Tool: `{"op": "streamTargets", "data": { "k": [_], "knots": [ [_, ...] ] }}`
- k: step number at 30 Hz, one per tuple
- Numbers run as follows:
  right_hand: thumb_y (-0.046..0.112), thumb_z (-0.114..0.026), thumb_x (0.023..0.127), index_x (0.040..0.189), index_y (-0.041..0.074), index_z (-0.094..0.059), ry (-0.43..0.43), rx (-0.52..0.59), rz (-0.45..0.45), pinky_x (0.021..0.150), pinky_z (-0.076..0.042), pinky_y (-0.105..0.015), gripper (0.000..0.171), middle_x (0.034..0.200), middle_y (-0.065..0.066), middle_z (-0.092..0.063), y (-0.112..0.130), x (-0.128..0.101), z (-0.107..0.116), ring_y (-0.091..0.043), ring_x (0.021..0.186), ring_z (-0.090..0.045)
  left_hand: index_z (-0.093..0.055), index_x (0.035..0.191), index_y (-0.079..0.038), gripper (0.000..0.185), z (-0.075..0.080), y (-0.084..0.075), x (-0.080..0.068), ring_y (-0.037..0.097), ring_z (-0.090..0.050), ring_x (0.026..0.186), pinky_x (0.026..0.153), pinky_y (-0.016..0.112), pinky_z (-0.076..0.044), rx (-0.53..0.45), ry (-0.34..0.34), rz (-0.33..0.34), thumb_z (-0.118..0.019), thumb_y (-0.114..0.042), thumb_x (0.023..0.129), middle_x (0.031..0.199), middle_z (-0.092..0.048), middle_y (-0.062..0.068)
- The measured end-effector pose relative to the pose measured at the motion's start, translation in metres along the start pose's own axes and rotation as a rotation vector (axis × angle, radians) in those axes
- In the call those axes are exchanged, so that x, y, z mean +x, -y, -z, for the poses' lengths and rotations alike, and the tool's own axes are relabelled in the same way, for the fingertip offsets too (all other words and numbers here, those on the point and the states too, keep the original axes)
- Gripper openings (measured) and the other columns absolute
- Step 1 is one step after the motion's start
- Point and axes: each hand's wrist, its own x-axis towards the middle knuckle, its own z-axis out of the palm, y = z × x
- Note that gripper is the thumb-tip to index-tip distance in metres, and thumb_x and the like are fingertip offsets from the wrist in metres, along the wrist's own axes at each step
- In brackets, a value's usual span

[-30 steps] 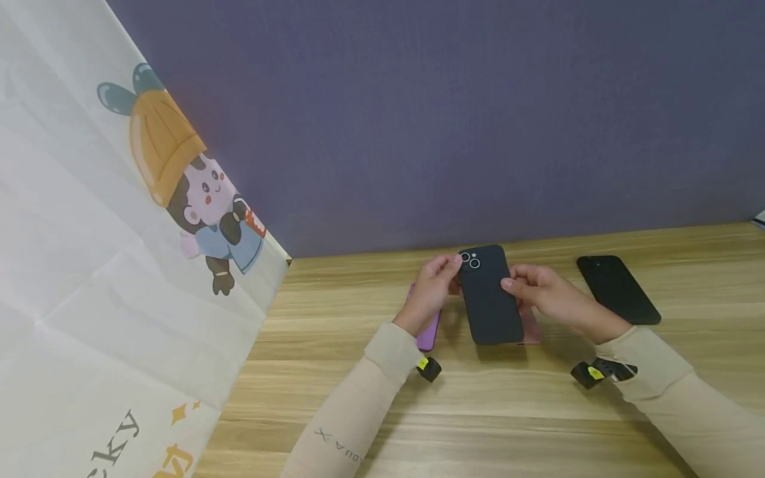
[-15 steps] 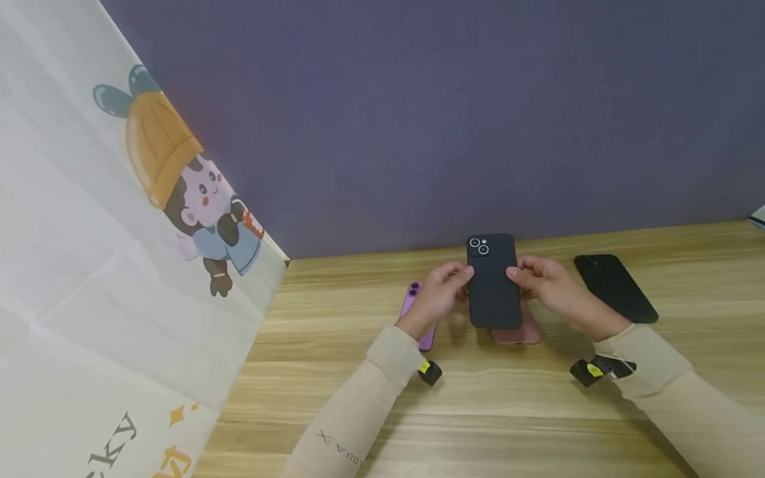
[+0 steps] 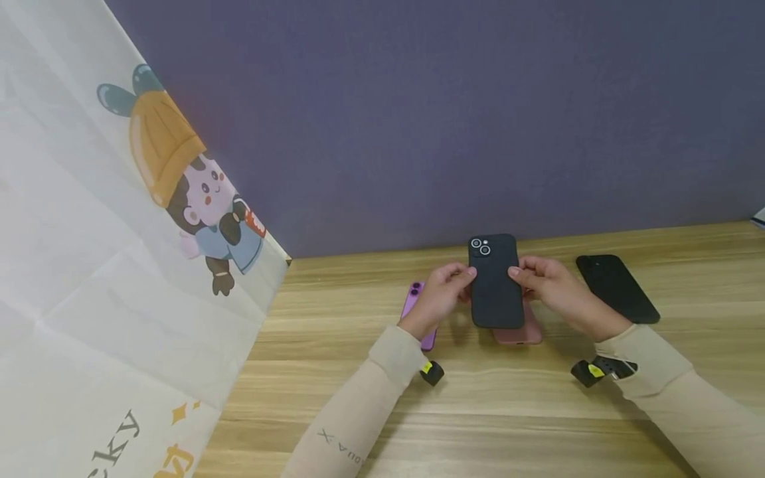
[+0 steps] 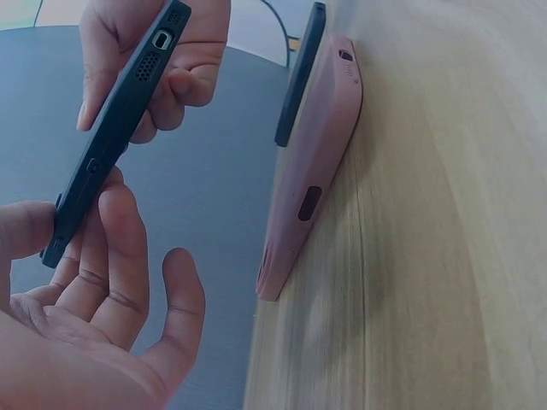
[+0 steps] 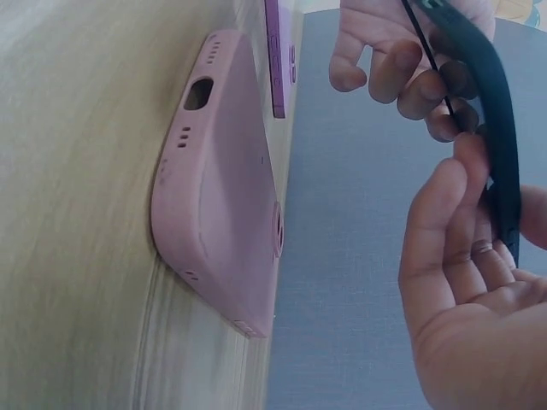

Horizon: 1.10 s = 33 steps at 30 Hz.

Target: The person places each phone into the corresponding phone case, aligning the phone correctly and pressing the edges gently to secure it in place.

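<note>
Both hands hold a dark phone case clear of the desk

Head view: the left hand (image 3: 441, 295) and right hand (image 3: 552, 284) pinch the dark phone case (image 3: 495, 282) by its long edges, camera end away; a second ago it lay lower and tilted, now it stands raised and squared up, which suggests it is being turned over for inspection; below the fingers a pink case (image 3: 521, 330) lies on the desk (image 3: 478, 411), a purple phone (image 3: 414, 300) under the left fingers, a black phone (image 3: 617, 289) beyond the right hand; left wrist view: left fingers (image 4: 120, 256) curl lightly on the case edge, which is apart from the pink case; right wrist view: right fingers (image 5: 444, 222) pinch the rim; the case shell looks empty, though its inside is scarcely shown.
</note>
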Motion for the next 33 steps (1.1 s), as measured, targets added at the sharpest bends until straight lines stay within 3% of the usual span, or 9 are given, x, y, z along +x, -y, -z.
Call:
{"op": "streamTargets", "data": {
  "k": [9,10,16,17,33],
  "knots": [
    [0.029,-0.046,0.111,0.117,-0.007,-0.054,0.002,0.007,-0.030,0.078,-0.058,-0.028,0.038,0.094,0.005,-0.066,-0.0018,0.0015,0.0003,-0.007,0.087,-0.065,-0.067,0.102,0.001,0.026,-0.0017,0.0005,-0.0008,0.011,-0.060,0.066,0.075,0.033,-0.056,0.000,-0.022,-0.001,-0.059,-0.023,0.105,0.074,-0.063,-0.003],
    [0.029,-0.046,0.111,0.118,-0.007,-0.054,0.002,0.006,-0.033,0.078,-0.058,-0.028,0.038,0.095,0.004,-0.066,-0.0021,0.0018,0.0004,-0.007,0.088,-0.065,-0.067,0.102,0.001,0.025,-0.0018,0.0005,-0.0007,0.011,-0.060,0.066,0.077,0.037,-0.058,-0.001,-0.023,-0.001,-0.060,-0.023,0.104,0.074,-0.063,-0.003],
    [0.031,-0.046,0.111,0.125,-0.009,-0.053,-0.003,0.007,-0.047,0.079,-0.058,-0.027,0.043,0.101,0.002,-0.066,-0.0028,0.0020,-0.0003,-0.005,0.091,-0.065,-0.065,0.103,0.001,0.021,-0.0023,0.0007,-0.0004,0.011,-0.060,0.059,0.067,0.034,-0.058,-0.037,-0.003,0.018,-0.063,-0.020,0.102,0.076,-0.068,-0.001],
    [0.031,-0.046,0.111,0.127,-0.009,-0.052,-0.004,0.006,-0.051,0.079,-0.058,-0.027,0.044,0.102,0.002,-0.066,-0.0030,0.0018,-0.0004,-0.005,0.091,-0.065,-0.065,0.103,0.001,0.021,-0.0024,0.0007,-0.0003,0.012,-0.060,0.059,0.064,0.029,-0.056,-0.042,0.001,0.020,-0.062,-0.020,0.103,0.076,-0.069,-0.001],
    [0.035,-0.046,0.110,0.129,-0.009,-0.052,-0.003,-0.004,-0.063,0.081,-0.057,-0.026,0.049,0.106,-0.001,-0.066,-0.0049,0.0011,0.0007,-0.005,0.094,-0.065,-0.063,0.102,0.005,0.022,-0.0035,0.0015,0.0002,0.012,-0.059,0.059,0.064,0.028,-0.054,-0.037,0.004,0.022,-0.061,-0.017,0.104,0.077,-0.068,0.002]
  ]
}}
